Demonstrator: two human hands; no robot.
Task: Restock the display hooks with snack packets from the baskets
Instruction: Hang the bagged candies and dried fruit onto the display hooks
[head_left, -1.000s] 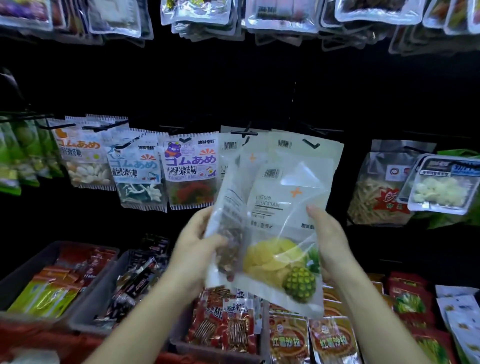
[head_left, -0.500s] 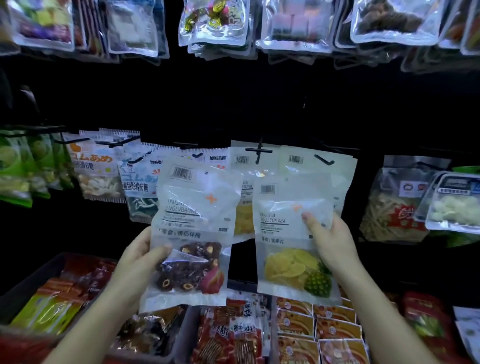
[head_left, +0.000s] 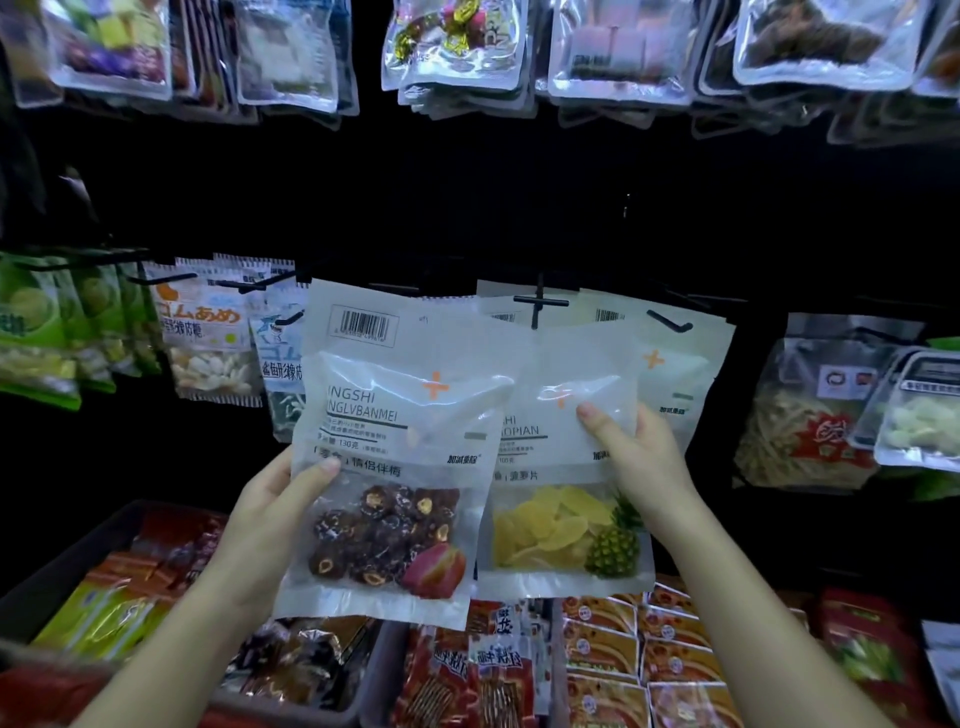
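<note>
Baskets: nearest you, at 6 o'clock, grey baskets (head_left: 67, 564) hold rows of red and yellow packets.
Left hand: at 8 o'clock, your left hand (head_left: 270, 514) pinches the plum packet (head_left: 395, 441) at its left edge, with the thumb on the front and the fingers behind.
Right hand: at 4 o'clock, your right hand (head_left: 641, 460) pinches the pineapple packet (head_left: 563, 525) the same way, high on its right side.
Plum packet: dead centre, upright, clear of any hook and overlapping the pineapple packet's left edge.
Pineapple packet: just right of centre. Its top reaches the hook (head_left: 540, 304) at 12 o'clock, but you cannot tell whether it is threaded on.
Handling: both are probably light, with soft, slick film and the fruit sagging to the bottom. The flat header should be the stiffest part, so shift your pinch up beside it to keep the top from folding at the hook.
Beyond: a matching packet (head_left: 680, 364) hangs at 2 o'clock.
</note>
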